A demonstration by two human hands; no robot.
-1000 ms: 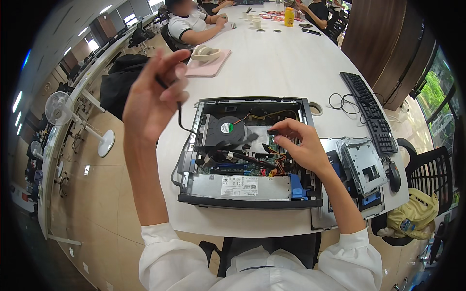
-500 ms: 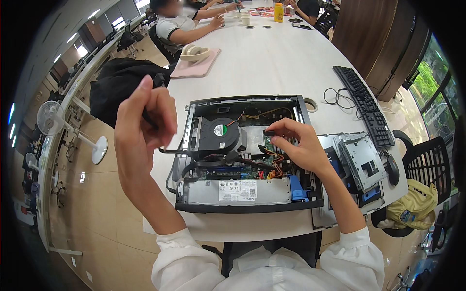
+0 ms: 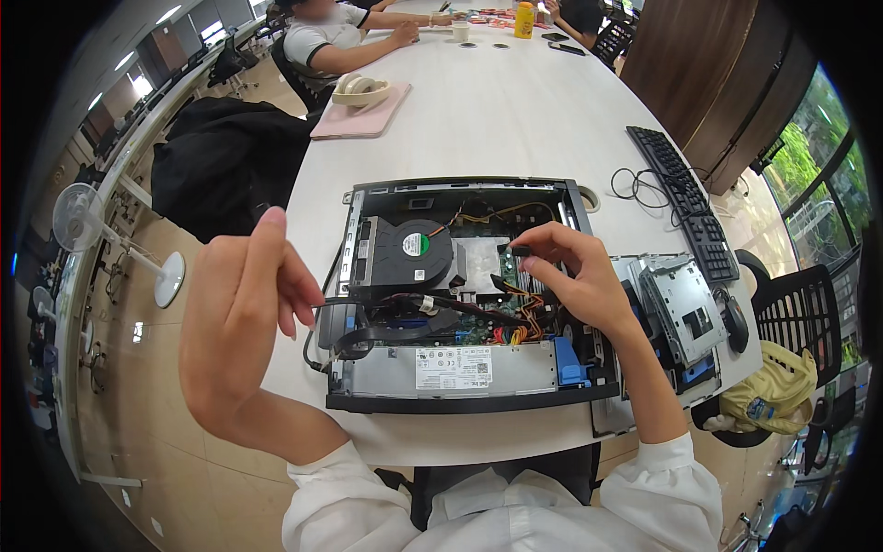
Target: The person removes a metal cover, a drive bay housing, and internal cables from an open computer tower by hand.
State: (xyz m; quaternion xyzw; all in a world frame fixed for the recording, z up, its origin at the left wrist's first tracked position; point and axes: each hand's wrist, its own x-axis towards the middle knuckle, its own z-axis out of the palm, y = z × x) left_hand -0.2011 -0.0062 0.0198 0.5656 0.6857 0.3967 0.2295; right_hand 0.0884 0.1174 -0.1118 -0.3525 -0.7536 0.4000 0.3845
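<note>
Right hand (image 3: 575,276) pinches small black connector (image 3: 520,250), fragile, grip by housing; left hand (image 3: 241,322) grasps stiff black cable (image 3: 345,304) inside open desktop computer case (image 3: 460,294) near table (image 3: 515,129) front edge

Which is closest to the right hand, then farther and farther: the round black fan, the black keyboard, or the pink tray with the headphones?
Measured from the right hand reaching into the open computer case:
1. The round black cooling fan, just to its left inside the case.
2. The long black keyboard, up and to the right on the white table.
3. The flat pink tray with cream headphones, far up on the left.
</note>
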